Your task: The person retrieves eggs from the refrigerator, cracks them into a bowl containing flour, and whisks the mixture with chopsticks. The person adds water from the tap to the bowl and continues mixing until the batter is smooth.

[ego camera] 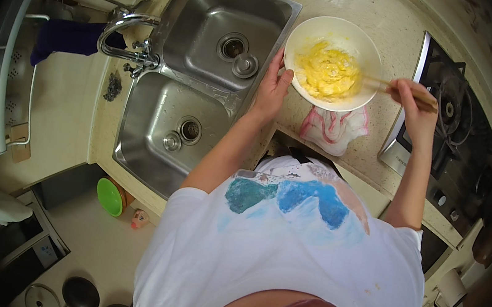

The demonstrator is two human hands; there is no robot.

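A white bowl (301,34) sits on the speckled countertop, between the sink and the stove. In it lies a lumpy yellow mixture (329,71) that looks like beaten egg with flour. My left hand (275,87) grips the bowl's left rim, thumb on the outside near the front. Wooden chopsticks (423,101) are held in my right hand (411,100), beyond the bowl's right rim. Their far ends reach into the mixture and are blurred by motion. Just in front of the bowl, a white cloth with pink edging (336,130) lies crumpled, partly hidden beneath it.
To the left is a double stainless-steel sink (187,34) with a chrome faucet (107,37) and loose drain strainers. A gas stove (445,128) stands at the right. A steel scouring pad (113,86) rests behind the sink. A green basin (109,197) and pans (80,295) are lower left.
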